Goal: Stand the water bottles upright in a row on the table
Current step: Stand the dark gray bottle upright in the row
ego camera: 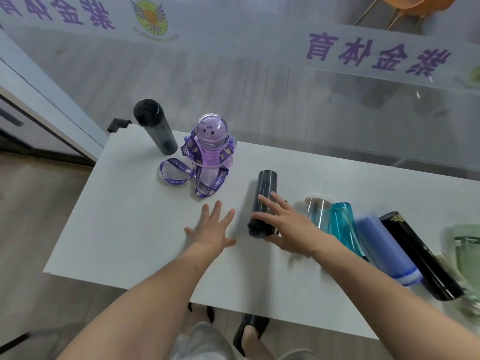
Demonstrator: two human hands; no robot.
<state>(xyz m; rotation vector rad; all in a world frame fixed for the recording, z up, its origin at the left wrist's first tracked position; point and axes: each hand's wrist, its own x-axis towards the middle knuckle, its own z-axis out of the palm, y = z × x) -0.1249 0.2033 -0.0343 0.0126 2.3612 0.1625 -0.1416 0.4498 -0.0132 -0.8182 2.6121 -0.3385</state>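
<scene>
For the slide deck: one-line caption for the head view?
Right hand grips a lying dark cylindrical bottle; left hand open; two bottles already upright.

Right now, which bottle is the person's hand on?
The dark bottle lying alone mid-table; the right hand rests on its cap end. The other lying bottles sit untouched further right.

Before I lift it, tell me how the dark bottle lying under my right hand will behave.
The dark bottle is a smooth cylinder on its side, so it will probably roll if nudged sideways. Its glossy wall may be slippery. The right hand lies over the cap end, so the far end may dip.
</scene>
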